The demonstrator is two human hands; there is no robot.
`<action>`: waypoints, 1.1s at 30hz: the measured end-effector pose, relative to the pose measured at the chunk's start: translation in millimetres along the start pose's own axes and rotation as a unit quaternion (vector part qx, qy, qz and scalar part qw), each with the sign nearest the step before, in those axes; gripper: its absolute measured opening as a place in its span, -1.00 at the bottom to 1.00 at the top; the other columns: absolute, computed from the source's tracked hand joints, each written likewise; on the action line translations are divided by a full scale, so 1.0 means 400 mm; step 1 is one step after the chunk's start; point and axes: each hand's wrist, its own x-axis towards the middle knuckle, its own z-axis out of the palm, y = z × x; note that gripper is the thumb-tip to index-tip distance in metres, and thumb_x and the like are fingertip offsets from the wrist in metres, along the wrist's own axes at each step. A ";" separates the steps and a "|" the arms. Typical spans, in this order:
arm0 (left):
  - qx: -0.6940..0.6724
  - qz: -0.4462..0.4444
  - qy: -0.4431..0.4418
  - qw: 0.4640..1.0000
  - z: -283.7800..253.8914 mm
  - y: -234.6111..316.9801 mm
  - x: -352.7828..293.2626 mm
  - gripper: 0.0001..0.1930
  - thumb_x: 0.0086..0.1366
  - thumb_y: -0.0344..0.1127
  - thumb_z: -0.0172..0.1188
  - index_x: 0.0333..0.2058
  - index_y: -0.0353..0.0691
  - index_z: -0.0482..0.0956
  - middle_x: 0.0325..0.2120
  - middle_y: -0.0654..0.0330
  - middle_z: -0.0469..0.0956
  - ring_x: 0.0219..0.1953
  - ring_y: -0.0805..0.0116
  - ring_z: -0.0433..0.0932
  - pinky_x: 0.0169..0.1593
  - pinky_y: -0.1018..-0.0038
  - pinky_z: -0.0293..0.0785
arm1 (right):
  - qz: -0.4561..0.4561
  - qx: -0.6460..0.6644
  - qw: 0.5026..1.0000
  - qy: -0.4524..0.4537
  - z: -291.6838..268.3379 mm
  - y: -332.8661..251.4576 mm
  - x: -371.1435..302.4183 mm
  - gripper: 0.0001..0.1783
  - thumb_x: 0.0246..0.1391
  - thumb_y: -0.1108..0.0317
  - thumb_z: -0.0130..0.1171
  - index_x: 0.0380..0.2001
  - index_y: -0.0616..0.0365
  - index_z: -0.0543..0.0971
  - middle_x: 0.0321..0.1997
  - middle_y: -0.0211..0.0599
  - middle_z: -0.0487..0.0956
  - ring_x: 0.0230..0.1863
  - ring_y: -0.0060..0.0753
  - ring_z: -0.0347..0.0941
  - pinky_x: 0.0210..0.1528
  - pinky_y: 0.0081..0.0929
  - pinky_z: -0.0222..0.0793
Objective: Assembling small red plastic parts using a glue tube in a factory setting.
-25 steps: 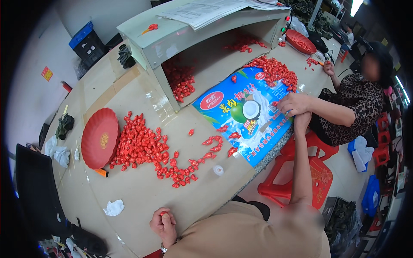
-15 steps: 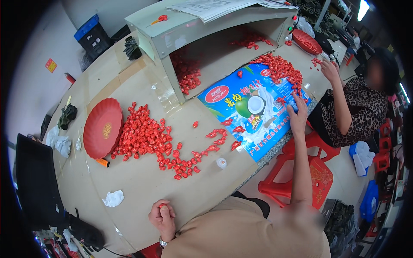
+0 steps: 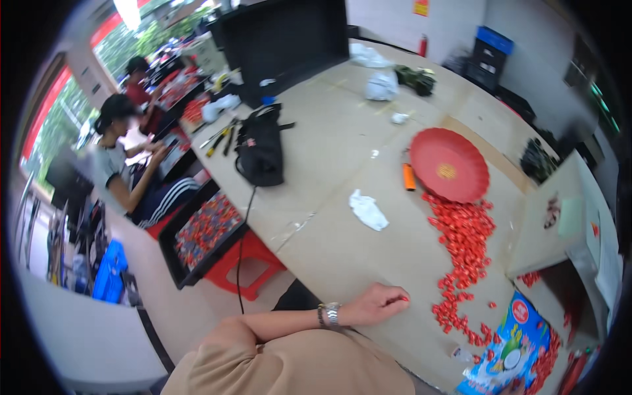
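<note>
My left hand (image 3: 378,304) is over the near part of the table, fingers curled closed, with a small red piece (image 3: 405,298) showing at the fingertips. To its right, a long heap of small glossy red pieces (image 3: 461,234) trails toward a blue printed sheet (image 3: 526,339) with a coconut picture. More red pieces lie on the sheet. A red scalloped dish (image 3: 451,161) stands at the far end of the heap. My right hand does not show clearly; a blurred patch at the lower rim by the sheet may be part of it.
An orange lighter-like stick (image 3: 409,177), a crumpled white tissue (image 3: 368,210) and a black bag (image 3: 260,148) lie on the table. A grey box-like hood (image 3: 559,217) stands at right. At left are a black crate of coloured pieces (image 3: 207,227) and a seated co-worker (image 3: 125,158).
The view has swung left, bringing the co-workers and crate into sight. My right hand, earlier spread on the blue sheet, has dropped to the rim or out of view. My left hand stays closed.
</note>
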 end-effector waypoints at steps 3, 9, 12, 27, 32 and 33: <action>-0.026 0.000 0.002 1.000 -0.006 0.017 -0.013 -0.83 0.28 -0.31 0.05 -0.32 -0.31 0.50 -0.65 0.27 0.41 -0.62 0.61 0.30 -0.50 0.60 0.28 | -0.109 0.041 0.990 0.077 0.034 0.037 0.015 -0.62 -0.03 0.31 0.19 -0.17 0.37 0.54 -0.29 0.02 0.60 -0.30 -0.08 0.53 -0.16 -0.23 0.41; -0.029 0.014 -0.006 0.999 -0.006 0.017 0.004 -0.83 0.28 -0.31 0.05 -0.34 -0.32 0.49 -0.66 0.29 0.41 -0.63 0.62 0.28 -0.52 0.59 0.27 | -0.161 0.051 0.962 0.215 -0.074 -0.053 0.013 -0.56 -0.01 0.32 0.19 -0.08 0.38 0.49 -0.23 -0.01 0.58 -0.28 -0.16 0.51 -0.12 -0.26 0.41; -0.026 0.009 -0.003 1.000 -0.011 0.019 0.002 -0.82 0.29 -0.30 0.05 -0.35 -0.32 0.49 -0.66 0.30 0.40 -0.63 0.63 0.28 -0.52 0.59 0.27 | -0.241 0.058 0.927 0.282 -0.162 -0.175 0.003 -0.55 -0.01 0.33 0.20 -0.06 0.38 0.47 -0.21 -0.03 0.58 -0.28 -0.19 0.51 -0.11 -0.28 0.41; -0.293 -0.087 -0.018 0.952 -0.034 0.005 0.001 -0.74 0.32 -0.19 0.05 -0.27 -0.31 0.49 -0.58 0.35 0.50 -0.54 0.71 0.38 -0.47 0.66 0.35 | 0.013 0.694 0.415 -0.589 -0.046 -0.819 -0.379 -0.32 -0.11 0.42 0.21 0.12 0.34 0.25 -0.04 -0.02 0.48 -0.11 -0.24 0.48 -0.20 -0.43 0.41; -0.250 0.030 0.005 0.968 -0.045 -0.044 -0.007 -0.46 0.16 0.13 0.16 -0.22 -0.34 0.48 -0.44 0.28 0.54 -0.37 0.62 0.46 -0.30 0.60 0.42 | 0.040 0.675 0.371 -0.636 -0.030 -0.866 -0.396 -0.32 -0.01 0.27 0.28 0.13 0.29 0.25 -0.02 -0.08 0.48 -0.12 -0.32 0.47 -0.24 -0.49 0.41; -0.265 0.000 -0.010 0.964 -0.047 -0.052 -0.008 -0.39 0.11 0.19 0.18 -0.20 -0.34 0.47 -0.42 0.27 0.55 -0.34 0.60 0.47 -0.27 0.59 0.43 | 0.035 0.673 0.370 -0.639 -0.030 -0.871 -0.398 -0.32 -0.01 0.27 0.27 0.13 0.28 0.25 -0.02 -0.08 0.48 -0.11 -0.33 0.47 -0.25 -0.50 0.41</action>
